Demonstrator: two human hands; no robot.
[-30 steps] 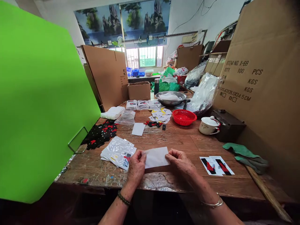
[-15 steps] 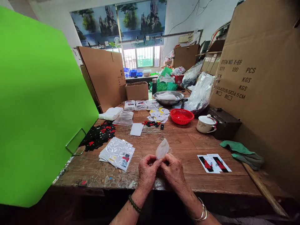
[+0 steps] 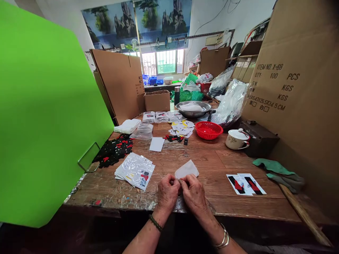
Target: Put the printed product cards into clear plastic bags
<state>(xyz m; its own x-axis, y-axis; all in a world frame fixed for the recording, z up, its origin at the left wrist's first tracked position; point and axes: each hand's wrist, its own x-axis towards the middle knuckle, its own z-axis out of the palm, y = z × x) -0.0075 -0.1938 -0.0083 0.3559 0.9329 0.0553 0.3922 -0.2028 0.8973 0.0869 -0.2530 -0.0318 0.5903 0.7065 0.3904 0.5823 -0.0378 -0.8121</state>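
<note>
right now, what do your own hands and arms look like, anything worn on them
The left hand is bare, with a dark greenish beaded bracelet at the wrist. The right hand is bare too, with silver-coloured bangles. No sleeves show.

Two hands, the left hand (image 3: 168, 193) and the right hand (image 3: 194, 194), are holding one white sheet (image 3: 187, 169), while two printed cards (image 3: 235, 185) are lying at the right and one lone black piece (image 3: 185, 141) is lying beyond the hands. Three clear packets (image 3: 162, 116) are forming a row, and one metal pan (image 3: 192, 114), one near red basket (image 3: 208, 134), one dark flask (image 3: 177, 96) and one lidded cup (image 3: 235, 141) are resting on one table (image 3: 209, 160). Black-and-red pieces (image 3: 115, 150) and white-and-yellow slips (image 3: 183, 128) are overlapping too much for counting.
</note>
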